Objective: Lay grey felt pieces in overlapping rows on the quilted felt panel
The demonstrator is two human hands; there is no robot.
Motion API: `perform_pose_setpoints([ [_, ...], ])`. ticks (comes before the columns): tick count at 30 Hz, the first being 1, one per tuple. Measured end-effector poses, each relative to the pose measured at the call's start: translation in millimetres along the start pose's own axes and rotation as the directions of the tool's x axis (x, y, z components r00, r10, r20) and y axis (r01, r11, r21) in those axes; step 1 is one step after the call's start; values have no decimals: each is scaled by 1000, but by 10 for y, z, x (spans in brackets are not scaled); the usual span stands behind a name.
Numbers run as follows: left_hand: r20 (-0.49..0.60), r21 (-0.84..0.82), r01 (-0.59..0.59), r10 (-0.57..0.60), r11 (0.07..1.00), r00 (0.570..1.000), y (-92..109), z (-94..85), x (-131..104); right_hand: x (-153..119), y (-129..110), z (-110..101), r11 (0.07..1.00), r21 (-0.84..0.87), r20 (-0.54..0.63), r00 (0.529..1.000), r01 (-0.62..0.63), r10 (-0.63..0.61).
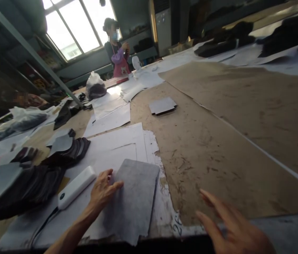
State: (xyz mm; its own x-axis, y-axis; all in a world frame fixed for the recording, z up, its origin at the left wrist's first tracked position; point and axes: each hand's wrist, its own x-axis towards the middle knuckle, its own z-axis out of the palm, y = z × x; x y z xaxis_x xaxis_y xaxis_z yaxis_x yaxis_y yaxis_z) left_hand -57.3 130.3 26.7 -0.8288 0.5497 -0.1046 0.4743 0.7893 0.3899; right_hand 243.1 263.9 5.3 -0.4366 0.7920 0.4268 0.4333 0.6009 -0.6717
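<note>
We press left hand (103, 192), fingers flat, on grey felt stack (134, 197); right hand (230, 229) hovers open above table (217, 148), holding nothing.

bare brown tabletop (217, 148) right, dark cut stacks (27, 183) crowding left

The only writing I can read is a handwritten "26" in dark ink on the torn white paper sheet (165, 208), close to the near edge of the bench (217, 148), between my two hands. The strokes run tilted, and I cannot tell whether more characters follow. The white handheld device (76, 187) near the bench's near left corner carries a small dark round mark, too small for me to read.
</note>
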Motion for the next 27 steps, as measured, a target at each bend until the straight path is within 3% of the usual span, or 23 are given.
perform_pose_setpoints([
  [3, 86, -2, 37, -36, 999, 996, 6, -17, 66, 425, -295, 477, 997, -59, 163, 986, 48, -38],
  [6, 126, -12, 72, -69, 997, 990, 37, -26, 94, 776, -531, 814, 992, -122, 410, 911, 13, 39],
  [8, 142, -28, 87, -82, 996, 987, 55, -31, 98, 918, -612, 929, 986, -166, 498, 865, 20, 67],
  [15, 139, -129, 65, -47, 989, 989, 100, -20, 58, 1008, -651, 1033, 966, -258, 537, 829, -12, 154],
  [18, 116, -244, 5, 25, 970, 993, 102, -23, 8, 900, -670, 1062, 983, -170, 473, 870, -70, 143],
  [20, 188, -442, 18, 73, 897, 980, 104, -40, -34, 821, -670, 1049, 977, -15, 405, 892, -213, 201],
  [22, 291, -657, 125, 98, 743, 952, 122, -59, -70, 779, -649, 991, 867, 187, 391, 845, -462, 366],
  [24, 360, -778, 237, 104, 583, 927, 171, -61, -89, 779, -611, 901, 623, 394, 455, 733, -675, 505],
  [26, 382, -837, 289, 119, 464, 916, 255, -31, -86, 789, -569, 814, 403, 482, 591, 629, -778, 506],
  [27, 381, -857, 302, 121, 417, 916, 307, -4, -79, 785, -550, 783, 355, 475, 641, 594, -805, 487],
])
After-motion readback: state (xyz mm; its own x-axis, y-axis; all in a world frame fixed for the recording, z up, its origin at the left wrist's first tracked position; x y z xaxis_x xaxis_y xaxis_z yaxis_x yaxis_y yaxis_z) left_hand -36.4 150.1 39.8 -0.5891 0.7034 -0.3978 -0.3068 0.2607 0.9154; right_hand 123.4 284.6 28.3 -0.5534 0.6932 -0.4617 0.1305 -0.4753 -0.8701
